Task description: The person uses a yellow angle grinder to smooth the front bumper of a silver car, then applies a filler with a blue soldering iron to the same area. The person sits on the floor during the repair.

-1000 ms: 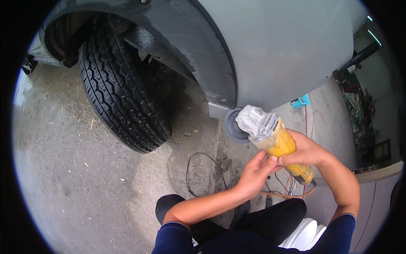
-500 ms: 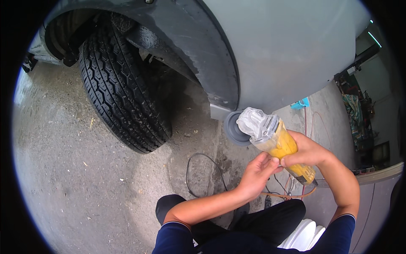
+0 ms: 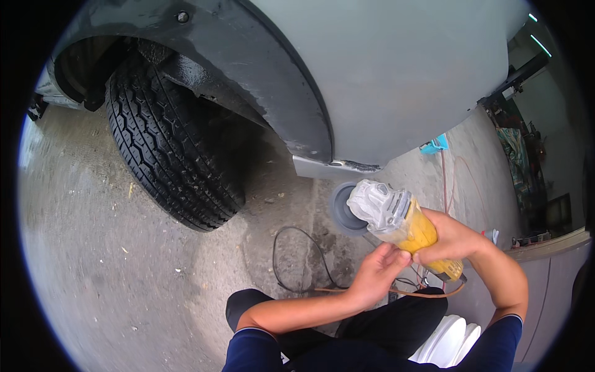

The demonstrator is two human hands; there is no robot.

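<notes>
A dusty yellow angle grinder (image 3: 418,230) with a whitish head and a round grey disc (image 3: 342,209) is held below the lower edge of a grey vehicle panel (image 3: 396,74). My right hand (image 3: 452,239) is wrapped round the grinder's body. My left hand (image 3: 377,276) has its fingers closed at the grinder's underside, its thumb beside the right one; what exactly they pinch there is hidden. Above the disc, a scuffed, chipped strip (image 3: 353,166) shows at the panel's bottom corner, with a gap between it and the disc.
A black tyre (image 3: 167,149) sits in the wheel arch (image 3: 266,105) at left. Looped cable (image 3: 291,228) lies on the concrete floor (image 3: 111,260). A cyan object (image 3: 434,144) stands behind the panel. White round items (image 3: 447,341) are beside my legs; cluttered shelving (image 3: 517,152) is far right.
My hands and the grinder have dropped away from the panel edge, uncovering the scuffed strip. The view has shifted slightly. Both hands keep their closed hold.
</notes>
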